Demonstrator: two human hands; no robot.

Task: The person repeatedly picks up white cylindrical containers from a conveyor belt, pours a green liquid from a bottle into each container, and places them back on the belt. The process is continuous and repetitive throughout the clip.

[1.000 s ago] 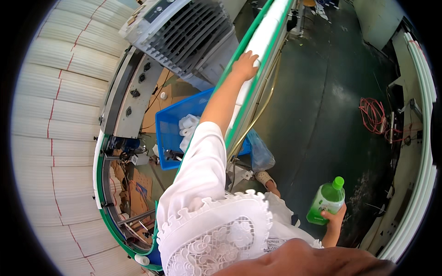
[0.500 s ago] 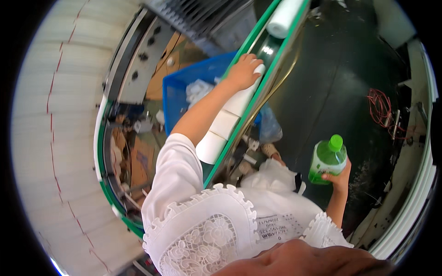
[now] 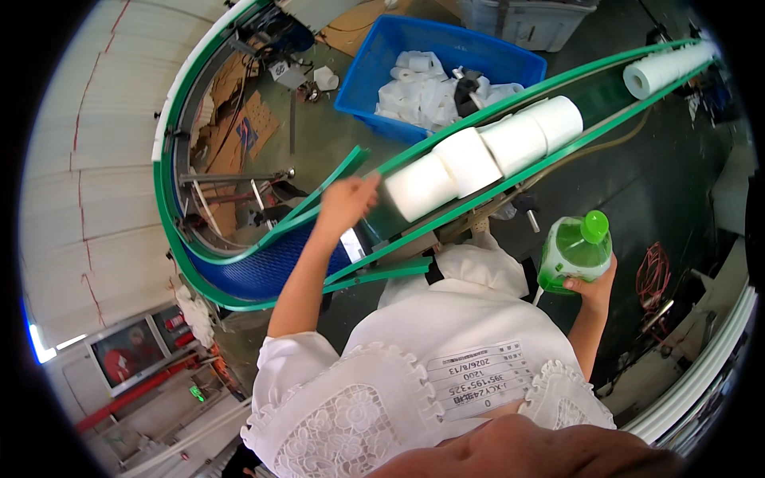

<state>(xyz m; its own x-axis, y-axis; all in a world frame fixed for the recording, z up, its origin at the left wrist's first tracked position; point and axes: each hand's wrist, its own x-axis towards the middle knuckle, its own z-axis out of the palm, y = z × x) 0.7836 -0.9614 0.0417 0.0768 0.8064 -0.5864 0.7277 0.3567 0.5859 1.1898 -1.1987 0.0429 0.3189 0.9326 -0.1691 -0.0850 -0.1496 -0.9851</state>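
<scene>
Left hand (image 3: pixel 349 203) is at the near end of the straight conveyor (image 3: pixel 607 94), over the green rail, just beside the closest white roll (image 3: pixel 422 188) — motion blur, so can't tell if the fingers are curled or loose, or if they touch the rail. That roll heads a tight row of white rolls (image 3: pixel 526 135) lying on the belt between the green rails; another roll (image 3: pixel 657 73) sits well apart toward the far end. Right hand (image 3: pixel 596 280) grasps a green bottle (image 3: pixel 575 248) around its lower side, cap on, slightly tilted, clear of the conveyor. Left of the left forearm: a curved blue belt section (image 3: pixel 255 269), also green-railed. Beyond the straight conveyor there's a blue crate (image 3: pixel 482 54) with crumpled white material (image 3: pixel 414 92) inside, and a pale plastic bin (image 3: pixel 526 25) behind it. Red cable (image 3: pixel 655 279) lies coiled on the right — printed sheet (image 3: pixel 478 382) on the white top.
</scene>
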